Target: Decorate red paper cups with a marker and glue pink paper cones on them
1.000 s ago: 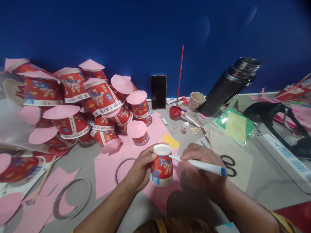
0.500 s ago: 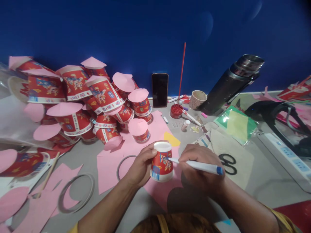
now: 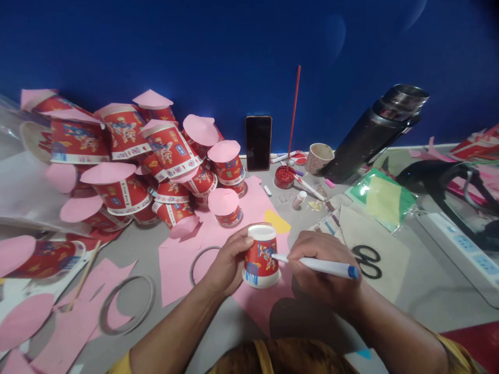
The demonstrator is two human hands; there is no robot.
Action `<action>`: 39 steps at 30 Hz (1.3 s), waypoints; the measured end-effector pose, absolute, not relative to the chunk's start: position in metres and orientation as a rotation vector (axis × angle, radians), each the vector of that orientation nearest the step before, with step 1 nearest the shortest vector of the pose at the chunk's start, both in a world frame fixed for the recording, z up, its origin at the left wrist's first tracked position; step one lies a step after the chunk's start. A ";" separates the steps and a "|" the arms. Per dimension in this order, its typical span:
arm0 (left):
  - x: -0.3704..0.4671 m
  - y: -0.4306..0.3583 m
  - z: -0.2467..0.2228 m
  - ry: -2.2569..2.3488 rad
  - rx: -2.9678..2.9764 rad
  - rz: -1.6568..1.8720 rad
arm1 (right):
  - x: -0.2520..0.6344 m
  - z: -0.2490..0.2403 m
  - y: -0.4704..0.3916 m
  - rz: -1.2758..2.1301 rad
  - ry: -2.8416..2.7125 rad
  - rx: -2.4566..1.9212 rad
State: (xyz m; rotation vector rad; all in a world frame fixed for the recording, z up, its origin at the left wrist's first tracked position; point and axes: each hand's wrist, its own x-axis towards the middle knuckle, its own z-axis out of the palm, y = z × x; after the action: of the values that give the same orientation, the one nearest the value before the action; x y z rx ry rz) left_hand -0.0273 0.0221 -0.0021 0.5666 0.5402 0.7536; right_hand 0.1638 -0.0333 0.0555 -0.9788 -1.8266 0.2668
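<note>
- Blue wall (image 3: 195,52) = bkgd; gray table (image 3: 424,304) runs below it, w/ pink sheet (image 3: 177,270) flat nr ctr.
- L hand (image 3: 230,259): curled around L side of red cup (image 3: 262,255), thumb nr top; grip closed on cup.
- Red cup: inverted, white base up, wide rim down; located front ctr, btwn both hands. Rim contact w/ surface below: cannot tell.
- R hand (image 3: 325,262): pinching white marker (image 3: 322,265) btwn thumb & fingers, pen-style. Blue end points R, tip points L.
- Marker tip: at printed side of red cup; touching or just beside, cannot tell.
- Capped cups (image 3: 167,150): red, piled L rear, w/ pink paper cones on bases. Single capped unit (image 3: 225,208) stands on pink sheet, in front of pile.
- Phone (image 3: 258,144): upright against wall, ctr rear.
- Red pot (image 3: 284,177): R of phone, nr foot of upright red stick (image 3: 295,109). Patterned cup (image 3: 318,159) stands farther R, beside leaning black flask (image 3: 374,137).
- Scissors (image 3: 371,270): on beige sheet (image 3: 390,244), R of R hand; handles visible.
- Green packet (image 3: 360,189) & pwr strip (image 3: 462,259): far R.
- Gray ring (image 3: 104,317): L front, on pink offcuts (image 3: 66,332); 2nd ring (image 3: 192,267) partly hidden behind L hand.
</note>
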 end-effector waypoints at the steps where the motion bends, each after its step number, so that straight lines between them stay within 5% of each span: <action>1: -0.027 0.022 -0.002 0.539 0.573 0.756 | 0.164 0.055 -0.034 0.264 -1.814 -0.973; 39: -0.026 0.021 0.002 0.523 0.589 0.786 | 0.162 0.052 -0.037 0.165 -1.809 -0.957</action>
State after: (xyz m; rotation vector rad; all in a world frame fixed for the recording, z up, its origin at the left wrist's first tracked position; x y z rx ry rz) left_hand -0.0259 0.0211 0.0022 0.5890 0.5227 0.7857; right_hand 0.1624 -0.0374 0.0520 -0.9572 -1.8087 0.1650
